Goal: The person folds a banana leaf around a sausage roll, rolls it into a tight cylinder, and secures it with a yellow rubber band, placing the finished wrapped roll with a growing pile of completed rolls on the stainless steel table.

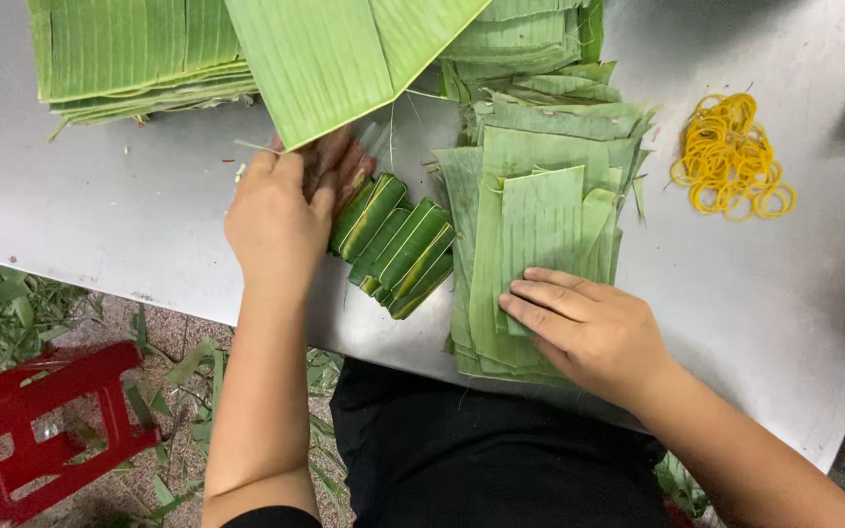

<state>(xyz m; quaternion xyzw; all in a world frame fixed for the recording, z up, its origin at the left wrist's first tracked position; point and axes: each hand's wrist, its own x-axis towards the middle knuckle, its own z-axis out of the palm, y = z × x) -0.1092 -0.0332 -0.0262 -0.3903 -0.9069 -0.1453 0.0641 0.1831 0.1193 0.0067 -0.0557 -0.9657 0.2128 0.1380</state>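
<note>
My left hand (281,210) rests on the grey metal table (129,215), fingers curled against a row of small folded banana-leaf packets (398,244) lying side by side. A large banana leaf (334,54) overhangs its fingertips. My right hand (589,328) lies flat with fingers together on a stack of cut banana-leaf strips (535,225) near the table's front edge. Neither hand lifts anything.
Another pile of cut leaf sheets (134,54) sits at the back left. A heap of yellow rubber bands (731,156) lies at the right. Below the table edge stand a red plastic stool (36,420) and scattered leaf scraps on the floor.
</note>
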